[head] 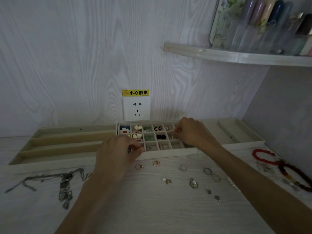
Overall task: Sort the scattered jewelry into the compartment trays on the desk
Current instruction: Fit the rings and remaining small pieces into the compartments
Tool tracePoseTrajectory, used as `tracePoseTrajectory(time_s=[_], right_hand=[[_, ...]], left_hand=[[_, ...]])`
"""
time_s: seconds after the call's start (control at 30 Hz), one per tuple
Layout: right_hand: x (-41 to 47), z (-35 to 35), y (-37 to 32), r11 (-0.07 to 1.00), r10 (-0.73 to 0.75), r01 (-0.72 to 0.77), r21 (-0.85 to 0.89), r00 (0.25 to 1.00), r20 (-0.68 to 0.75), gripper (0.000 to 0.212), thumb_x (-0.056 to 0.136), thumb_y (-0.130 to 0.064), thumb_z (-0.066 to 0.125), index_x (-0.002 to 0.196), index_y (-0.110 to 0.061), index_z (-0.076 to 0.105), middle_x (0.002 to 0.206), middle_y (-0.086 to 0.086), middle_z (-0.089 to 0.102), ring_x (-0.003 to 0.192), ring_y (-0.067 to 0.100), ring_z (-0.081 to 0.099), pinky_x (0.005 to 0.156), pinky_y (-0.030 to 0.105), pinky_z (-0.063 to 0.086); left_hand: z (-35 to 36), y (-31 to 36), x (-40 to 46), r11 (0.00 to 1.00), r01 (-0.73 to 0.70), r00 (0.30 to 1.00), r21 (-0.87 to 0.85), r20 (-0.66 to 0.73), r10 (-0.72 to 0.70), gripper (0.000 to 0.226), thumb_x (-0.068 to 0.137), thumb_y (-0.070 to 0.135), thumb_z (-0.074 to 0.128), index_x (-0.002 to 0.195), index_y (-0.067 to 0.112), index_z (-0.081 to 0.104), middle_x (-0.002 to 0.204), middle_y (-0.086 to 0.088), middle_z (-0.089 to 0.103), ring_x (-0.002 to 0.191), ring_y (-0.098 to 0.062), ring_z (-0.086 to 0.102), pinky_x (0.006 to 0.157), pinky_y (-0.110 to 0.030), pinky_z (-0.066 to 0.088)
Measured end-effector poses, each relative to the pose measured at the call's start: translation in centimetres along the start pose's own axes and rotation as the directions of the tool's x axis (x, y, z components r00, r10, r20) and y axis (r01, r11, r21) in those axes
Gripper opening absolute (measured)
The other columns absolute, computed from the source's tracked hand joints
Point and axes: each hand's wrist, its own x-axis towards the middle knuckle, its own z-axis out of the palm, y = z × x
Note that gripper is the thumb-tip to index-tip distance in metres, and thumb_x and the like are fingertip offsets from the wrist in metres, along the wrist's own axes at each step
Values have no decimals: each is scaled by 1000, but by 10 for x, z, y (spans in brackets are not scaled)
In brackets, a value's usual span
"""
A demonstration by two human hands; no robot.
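Jewelry tray (168,152) under hands (189,132), each pinching a small piece; socket label (135,92) "小心触电".

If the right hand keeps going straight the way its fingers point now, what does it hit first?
The right hand points left and slightly down over the grid tray. Its fingers would probably meet the small ring-like piece in the compartment just beneath them first, or that cell's divider; depth is unclear from this view.
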Motion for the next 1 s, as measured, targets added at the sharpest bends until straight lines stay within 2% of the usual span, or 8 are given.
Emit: tracePoseTrajectory(time_s=[0.17,0.3,0.47,0.53,0.6,0.73,1.0], right_hand=[[2,5,-2,999,-9,7,-44,999,-35,14,84,-18,63,89,-12,74,85,7,72,76,22,66,62,26,41],[1,9,-4,994,-21,16,-113,999,-44,14,84,-15,61,88,-9,73,85,8,71,74,21,65,62,27,42],[1,3,-5,993,-25,24,-114,1000,-3,14,85,-16,61,90,-9,72,86,8,71,76,22,65,62,25,39],[-1,-5,-3,994,-50,51,-101,999,11,18,87,-20,60,100,-13,71,98,6,71,85,22,66,69,26,44],[-4,-15,0,987,-106,110,-116,994,36,23,91,-21,55,107,-22,70,110,0,68,94,18,64,80,26,43],[-9,-24,5,967,-156,178,-182,979,127,34,93,-12,46,106,-34,68,122,-5,63,104,14,59,95,31,35],[-7,-18,5,970,-138,168,-179,977,165,35,94,-12,45,106,-36,68,121,-3,62,104,16,58,98,32,33]], left_hand=[[0,1,-1,1000,1,1000,-3,1,-1,16,83,49,63,90,38,73,73,18,58,70,-5,53,50,-15,30],[0,0,-1,1000,6,1000,-2,1,-6,17,82,50,63,90,38,72,74,18,59,71,-5,54,51,-18,32],[0,0,-1,1000,4,1000,3,0,-4,17,82,50,63,90,37,73,74,18,58,71,-5,53,51,-16,30],[0,-1,-1,1000,7,1000,2,2,-7,17,83,50,63,89,38,73,75,19,60,72,-5,54,52,-18,32],[1,-1,-1,1000,9,1000,-5,2,-9,17,82,49,63,90,38,73,80,18,65,75,-6,57,56,-22,38],[1,0,-2,1000,19,1000,2,-3,-19,16,82,49,63,90,38,72,83,17,66,77,-7,58,58,-24,40],[-1,1,-2,1000,15,1000,4,-4,-14,17,83,50,62,90,38,73,83,18,66,76,-5,55,53,-20,32]])
